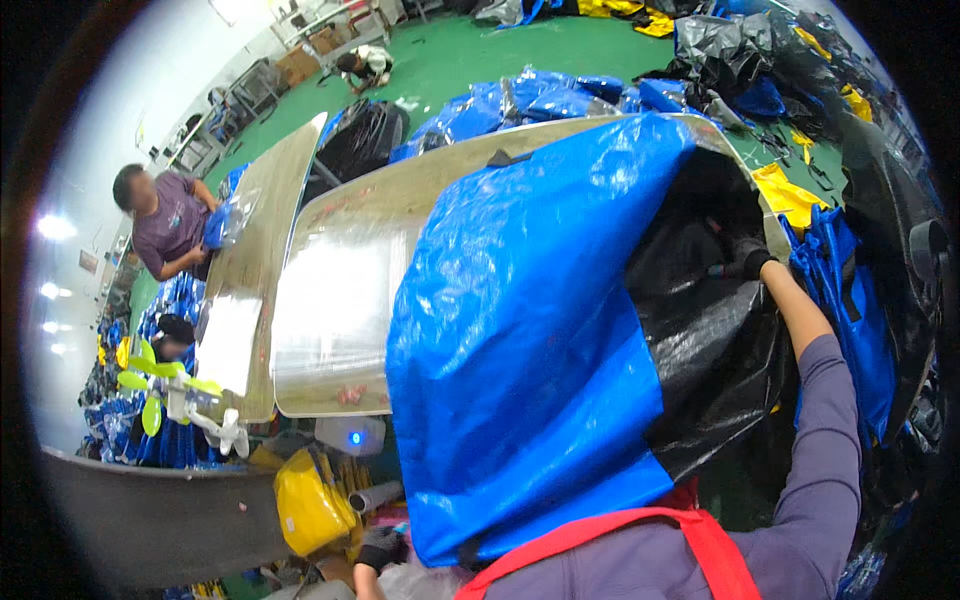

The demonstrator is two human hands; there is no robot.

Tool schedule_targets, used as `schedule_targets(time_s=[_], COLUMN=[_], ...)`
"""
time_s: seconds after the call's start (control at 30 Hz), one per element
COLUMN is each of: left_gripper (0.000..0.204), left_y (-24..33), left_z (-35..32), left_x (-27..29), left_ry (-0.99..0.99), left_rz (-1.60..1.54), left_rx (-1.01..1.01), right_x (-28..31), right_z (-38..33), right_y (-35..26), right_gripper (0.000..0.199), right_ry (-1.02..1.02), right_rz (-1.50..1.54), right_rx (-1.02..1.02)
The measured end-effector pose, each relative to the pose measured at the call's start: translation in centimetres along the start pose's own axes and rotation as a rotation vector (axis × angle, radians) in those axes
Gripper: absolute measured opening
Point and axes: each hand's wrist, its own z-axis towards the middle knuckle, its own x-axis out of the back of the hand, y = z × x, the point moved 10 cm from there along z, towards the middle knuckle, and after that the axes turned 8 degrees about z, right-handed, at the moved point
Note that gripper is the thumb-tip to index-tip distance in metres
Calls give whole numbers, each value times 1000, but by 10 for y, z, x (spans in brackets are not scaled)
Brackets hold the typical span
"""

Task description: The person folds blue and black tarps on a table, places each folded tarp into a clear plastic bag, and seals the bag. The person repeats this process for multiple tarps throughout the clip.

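The blue-and-black bag (530,340) lies spread across the right part of the surface (395,195), its blue side hanging past the near edge. Just left of it, clear film (340,300) lies flat. Farther near and left sits a yellow bundle (312,508). The gloved right hand (748,258) is at the bag's black part, far right; whether its fingers grasp or merely press, I cannot tell. The gloved left hand (380,546) is low, near the bag's near-left corner; its fingers' state is unclear too. The overhang could drag the slick bag off the near edge if poorly held. Counted: one surface under one bag, one yellow bundle, two hands.
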Motion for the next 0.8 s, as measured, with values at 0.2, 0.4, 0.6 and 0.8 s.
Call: schedule_targets(time_s=[0.2, 0.4, 0.6, 0.8], left_gripper=[39, 45, 54, 68], left_y=[196, 177, 311, 303], left_z=[163, 287, 356, 303], left_x=[-174, -436, -345, -361], left_ry=[-306, -743, 78, 233], left_rz=[615, 702, 626, 1089], left_rx=[-611, -112, -898, -766], right_x=[3, 22, 32, 83], right_z=[0, -18, -20, -87], right_y=[-4, -11, -37, 14], right_gripper=[110, 104, 86, 22], right_ry=[-68, 97, 179, 806], right_rz=[91, -73, 146, 801], right_rx=[-93, -54, 157, -133])
